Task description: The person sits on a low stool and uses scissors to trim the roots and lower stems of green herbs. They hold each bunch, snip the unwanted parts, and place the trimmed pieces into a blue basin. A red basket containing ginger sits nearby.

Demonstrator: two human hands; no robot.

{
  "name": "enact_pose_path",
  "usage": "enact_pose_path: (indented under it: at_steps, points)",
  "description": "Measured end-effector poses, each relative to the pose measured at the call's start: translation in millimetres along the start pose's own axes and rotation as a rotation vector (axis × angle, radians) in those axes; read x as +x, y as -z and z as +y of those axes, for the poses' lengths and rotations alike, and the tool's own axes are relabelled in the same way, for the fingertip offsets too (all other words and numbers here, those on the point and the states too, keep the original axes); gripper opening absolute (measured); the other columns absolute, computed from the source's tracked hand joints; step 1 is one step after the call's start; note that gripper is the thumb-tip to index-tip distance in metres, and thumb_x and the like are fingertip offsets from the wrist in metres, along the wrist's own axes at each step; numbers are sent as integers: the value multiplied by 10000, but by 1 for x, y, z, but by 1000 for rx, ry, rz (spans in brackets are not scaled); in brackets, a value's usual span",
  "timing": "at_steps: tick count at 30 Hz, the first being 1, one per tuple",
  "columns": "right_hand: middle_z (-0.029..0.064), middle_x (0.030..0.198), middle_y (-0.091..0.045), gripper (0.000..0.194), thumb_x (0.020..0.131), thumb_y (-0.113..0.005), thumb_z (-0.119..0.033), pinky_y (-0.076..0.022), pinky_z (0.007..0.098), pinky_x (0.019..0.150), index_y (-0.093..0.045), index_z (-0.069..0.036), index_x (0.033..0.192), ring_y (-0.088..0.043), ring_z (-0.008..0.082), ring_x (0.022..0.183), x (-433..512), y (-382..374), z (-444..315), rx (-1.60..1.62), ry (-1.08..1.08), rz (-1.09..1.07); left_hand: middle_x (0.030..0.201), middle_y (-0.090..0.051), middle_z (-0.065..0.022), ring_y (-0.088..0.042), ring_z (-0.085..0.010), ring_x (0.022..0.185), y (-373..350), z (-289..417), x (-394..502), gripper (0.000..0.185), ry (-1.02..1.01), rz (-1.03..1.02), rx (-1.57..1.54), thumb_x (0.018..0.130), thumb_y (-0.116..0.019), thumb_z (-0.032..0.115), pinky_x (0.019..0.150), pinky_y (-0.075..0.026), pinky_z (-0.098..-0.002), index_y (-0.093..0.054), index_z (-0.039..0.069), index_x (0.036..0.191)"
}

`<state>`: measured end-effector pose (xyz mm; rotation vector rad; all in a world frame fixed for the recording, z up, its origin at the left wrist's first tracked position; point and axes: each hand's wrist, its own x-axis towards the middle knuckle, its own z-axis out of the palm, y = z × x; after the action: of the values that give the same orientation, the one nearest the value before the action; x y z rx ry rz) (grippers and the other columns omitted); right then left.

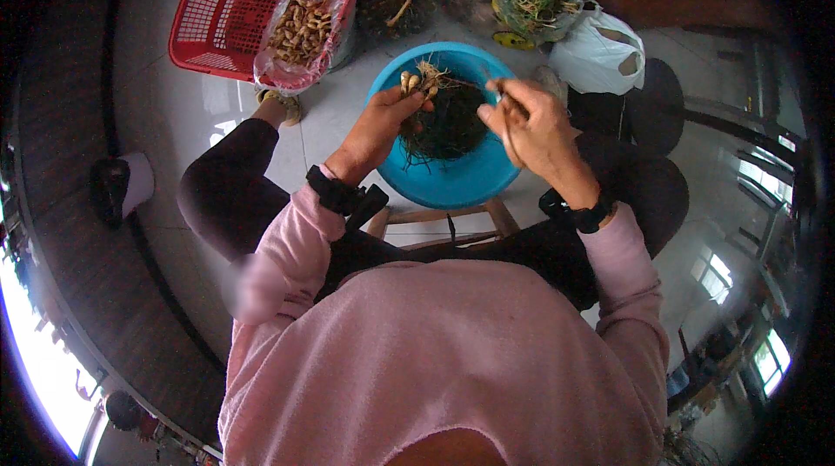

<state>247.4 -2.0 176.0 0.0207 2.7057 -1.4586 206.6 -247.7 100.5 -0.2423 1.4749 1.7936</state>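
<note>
My left hand (385, 127) grips a cluster of small pale bulbs (412, 82) with stringy roots (434, 69) fanning out from it. This is held over a blue plastic basin (443, 195), in which a dark heap of roots and trimmings (450, 130) lies. Across from it, above the basin's right rim, my right hand (538, 120) is closed around what looks like a pair of scissors (513, 140). Its blades are blurred and point toward the roots; whether they touch them I cannot tell.
A red plastic basket (215, 16) stands at the upper left, with bulbs (303, 29) in a clear bag at its right end. Behind the basin sit a dark bundle (394, 3), a bag of green stalks (535, 0) and a white plastic bag (597, 52). A wooden stool frame (434, 215) shows below the basin.
</note>
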Motion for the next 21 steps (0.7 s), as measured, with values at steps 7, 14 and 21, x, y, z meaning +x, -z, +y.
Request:
enact_pose_path:
  at_steps: [7,14,21]
  points:
    - [58,562,-518,262,909,-724,-259,-395,275,511,-699,1,886,-469,60,545,6,8,4,205,-205,-262,1043,-660,-15,-580,-115,915,1,3,-1,258,25,-16,-77,1017,-554,261,801,-468,-281,-625,55,1155]
    - [87,507,-482,386,872,-744,-297,-351,348,478,-609,-3,662,-430,128,476,-4,-15,10,80,-179,-346,1017,-665,-12,-573,-114,870,-5,5,-4,254,23,-49,-6,1021,-556,265,811,-459,-269,-634,52,1134]
    - [9,555,-475,299,888,-756,-254,-329,291,494,-664,12,788,-397,63,546,-2,-15,9,24,-169,-381,1074,-669,-23,-603,-110,952,-1,1,-1,289,1,-129,74,1029,-561,244,833,-480,-278,-626,25,1206]
